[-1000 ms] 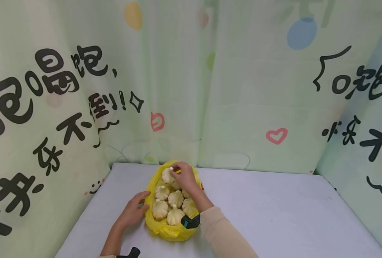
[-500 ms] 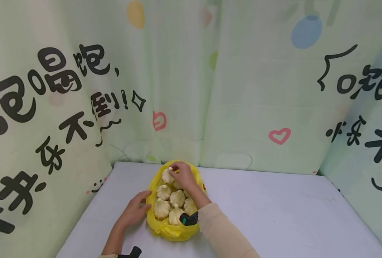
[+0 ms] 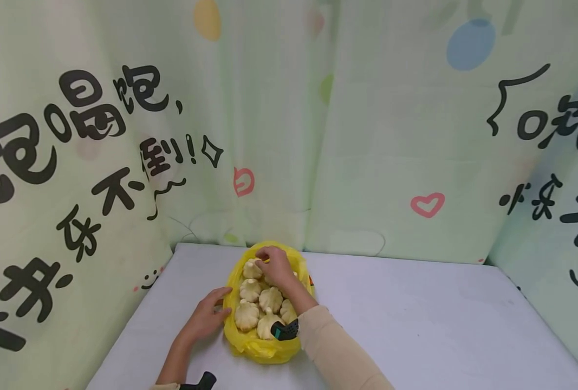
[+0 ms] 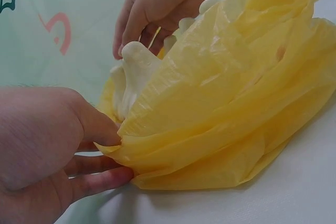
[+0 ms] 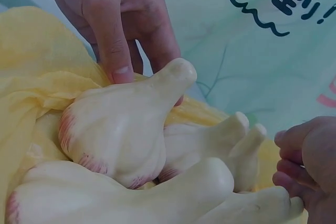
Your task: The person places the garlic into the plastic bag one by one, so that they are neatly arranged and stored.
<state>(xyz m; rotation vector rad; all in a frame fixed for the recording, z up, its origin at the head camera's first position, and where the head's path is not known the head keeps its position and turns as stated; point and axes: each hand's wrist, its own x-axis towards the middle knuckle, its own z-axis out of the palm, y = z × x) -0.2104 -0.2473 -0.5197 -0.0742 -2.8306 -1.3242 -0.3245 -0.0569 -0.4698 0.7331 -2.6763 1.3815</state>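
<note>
A yellow plastic bag point(image 3: 261, 353), its mouth spread wide, stands on the table with several garlic bulbs point(image 3: 271, 299) inside. My left hand point(image 3: 206, 315) is at the bag's left side, its thumb and fingers on either side of a fold of the rim point(image 4: 113, 150). Over the bag's far end reaches my right hand point(image 3: 275, 266), curled fingers pinching a garlic bulb point(image 3: 251, 270) by its stem. The right wrist view has this hand point(image 5: 312, 156) at its right edge, partly cut off. Its forearm hides some of the bulbs.
The bag stands on a white table point(image 3: 391, 325) near its back edge. Behind and beside it hangs a pale green printed curtain point(image 3: 367, 135). A small red patch point(image 3: 311, 280) shows at the bag's right side. Each wrist wears a dark camera point(image 3: 285, 330).
The head view has shifted slightly, so everything sits a little further right. The right hand's fingers now lie closer over the bulb's stem. The left hand stays at the bag's side.
</note>
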